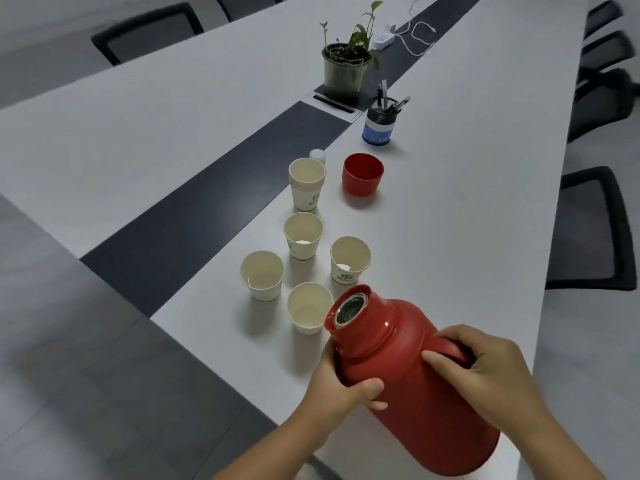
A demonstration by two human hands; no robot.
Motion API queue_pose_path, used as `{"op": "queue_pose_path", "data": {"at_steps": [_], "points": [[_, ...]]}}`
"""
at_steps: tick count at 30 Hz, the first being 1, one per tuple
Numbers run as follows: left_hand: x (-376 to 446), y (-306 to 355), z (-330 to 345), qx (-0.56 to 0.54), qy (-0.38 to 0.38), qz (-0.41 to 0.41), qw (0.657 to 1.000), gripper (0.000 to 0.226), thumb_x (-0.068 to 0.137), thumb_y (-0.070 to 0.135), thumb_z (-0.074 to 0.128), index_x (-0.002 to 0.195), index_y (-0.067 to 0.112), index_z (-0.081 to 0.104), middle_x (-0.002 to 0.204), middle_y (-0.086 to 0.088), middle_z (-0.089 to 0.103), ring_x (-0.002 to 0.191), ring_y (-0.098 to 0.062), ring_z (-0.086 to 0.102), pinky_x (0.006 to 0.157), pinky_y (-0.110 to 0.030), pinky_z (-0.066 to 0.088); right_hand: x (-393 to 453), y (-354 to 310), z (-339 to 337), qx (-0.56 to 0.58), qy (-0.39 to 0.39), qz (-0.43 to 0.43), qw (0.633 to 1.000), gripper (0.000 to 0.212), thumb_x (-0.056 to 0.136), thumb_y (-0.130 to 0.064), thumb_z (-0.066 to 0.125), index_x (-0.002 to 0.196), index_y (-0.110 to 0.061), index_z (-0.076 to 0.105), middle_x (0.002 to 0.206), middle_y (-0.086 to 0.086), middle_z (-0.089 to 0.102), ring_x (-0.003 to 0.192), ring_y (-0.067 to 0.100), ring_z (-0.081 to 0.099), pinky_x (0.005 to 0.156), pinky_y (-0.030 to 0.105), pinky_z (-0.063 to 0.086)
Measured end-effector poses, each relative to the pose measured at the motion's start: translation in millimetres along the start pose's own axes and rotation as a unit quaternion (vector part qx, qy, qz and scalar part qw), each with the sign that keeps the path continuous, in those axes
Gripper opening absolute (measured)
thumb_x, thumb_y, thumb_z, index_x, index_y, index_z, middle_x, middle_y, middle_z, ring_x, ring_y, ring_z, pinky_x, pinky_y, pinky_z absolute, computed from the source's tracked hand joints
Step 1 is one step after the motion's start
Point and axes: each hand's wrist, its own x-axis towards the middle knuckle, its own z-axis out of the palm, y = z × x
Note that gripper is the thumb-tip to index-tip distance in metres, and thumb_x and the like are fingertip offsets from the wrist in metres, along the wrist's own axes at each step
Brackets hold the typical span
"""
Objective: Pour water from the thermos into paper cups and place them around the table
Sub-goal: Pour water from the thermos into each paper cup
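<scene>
Thermos, glossy red cylinder, tilted, both hands gripping; tapered paper cups adjacent.

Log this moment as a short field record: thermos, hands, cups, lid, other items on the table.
thermos: red thermos, uncapped, tilted, mouth over nearest cup
left hand: left hand grips the neck
right hand: right hand grips the handle
cups: four single paper cups, nearest cup; stack of paper cups behind
lid: red thermos lid, open side up on white table
other: potted plant; pen holder
</scene>
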Motion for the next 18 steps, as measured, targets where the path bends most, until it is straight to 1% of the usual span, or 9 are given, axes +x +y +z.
{"op": "queue_pose_path", "data": {"at_steps": [5,7,9,12,15,18], "points": [[2,-6,-4,-0.024,-0.011,-0.011,1.0,0.07,0.046,0.032,0.073,0.107,0.03,0.04,0.113,-0.004,0.052,0.083,-0.009,0.069,0.057,-0.021,0.055,4,-7,3,-0.027,-0.016,0.017,0.999,0.037,0.066,-0.009,0.077,0.059,-0.039,0.056,0.076,-0.027,0.063,0.069,-0.004,0.059,0.059,0.005,0.04],[4,-8,-6,-0.034,-0.015,-0.012,0.999,0.07,0.046,0.031,0.074,0.108,0.03,0.041,0.113,-0.005,0.052,0.083,-0.01,0.069,0.056,-0.022,0.055,6,-8,4,-0.037,-0.02,0.024,0.999,0.036,0.066,-0.009,0.077,0.059,-0.038,0.056,0.068,-0.021,0.066,0.07,-0.004,0.058,0.059,0.004,0.04],[5,-10,-7,-0.046,-0.019,-0.014,0.999,0.068,0.049,0.028,0.075,0.108,0.029,0.041,0.113,-0.004,0.053,0.084,-0.01,0.069,0.056,-0.022,0.054,8,-10,5,-0.049,-0.023,0.029,0.998,0.036,0.066,-0.01,0.077,0.059,-0.038,0.055,0.058,-0.014,0.065,0.071,-0.005,0.057,0.059,0.004,0.04],[6,-11,-7,-0.061,-0.017,-0.018,0.998,0.067,0.049,0.028,0.075,0.108,0.03,0.042,0.114,-0.005,0.054,0.084,-0.01,0.069,0.057,-0.022,0.054,13,-13,5,-0.065,-0.031,0.031,0.997,0.034,0.067,-0.013,0.076,0.06,-0.038,0.054,0.061,-0.015,0.063,0.074,-0.007,0.056,0.06,0.003,0.039],[8,-12,-8,-0.073,-0.013,-0.018,0.997,0.057,0.059,0.018,0.069,0.107,0.03,0.042,0.114,-0.005,0.054,0.085,-0.01,0.069,0.058,-0.022,0.054,17,-17,6,-0.074,-0.039,0.034,0.996,0.033,0.068,-0.014,0.076,0.06,-0.038,0.054,0.062,-0.014,0.063,0.074,-0.008,0.055,0.061,0.003,0.039],[10,-12,-10,-0.082,-0.013,-0.016,0.996,0.056,0.06,0.016,0.067,0.108,0.03,0.041,0.114,-0.005,0.054,0.083,-0.011,0.069,0.057,-0.022,0.055,22,-19,6,-0.086,-0.047,0.03,0.995,0.033,0.068,-0.015,0.075,0.06,-0.038,0.053,0.062,-0.013,0.063,0.076,-0.007,0.055,0.061,0.004,0.04]]}}
